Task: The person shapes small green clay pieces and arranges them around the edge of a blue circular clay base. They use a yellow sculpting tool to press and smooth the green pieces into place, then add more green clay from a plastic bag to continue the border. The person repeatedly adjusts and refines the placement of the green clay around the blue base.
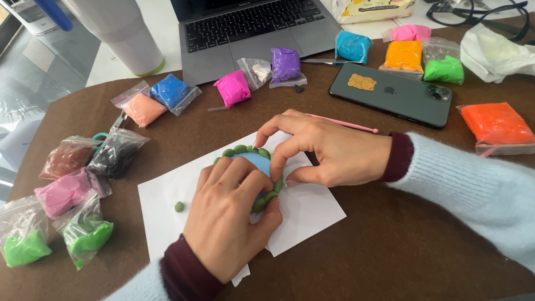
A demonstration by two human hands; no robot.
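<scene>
A light blue clay disc [255, 161] ringed with small green clay balls [241, 149] lies on a white paper sheet [312, 209]. My left hand [228, 214] covers its lower half, fingers pressing on the blue clay and the green rim. My right hand [323, 150] arches over the right side, fingertips pinching the green rim near its lower right edge. One loose green ball [179, 207] sits on the paper to the left.
Bags of coloured clay lie around the brown mat [390, 245]: green [25, 245], pink [62, 192], black [114, 155], blue [170, 91], magenta [232, 87], purple [285, 64], orange [495, 122]. A dark phone [401, 97], a laptop [251, 28], a white tumbler [125, 33] and a pink tool [348, 124] lie behind.
</scene>
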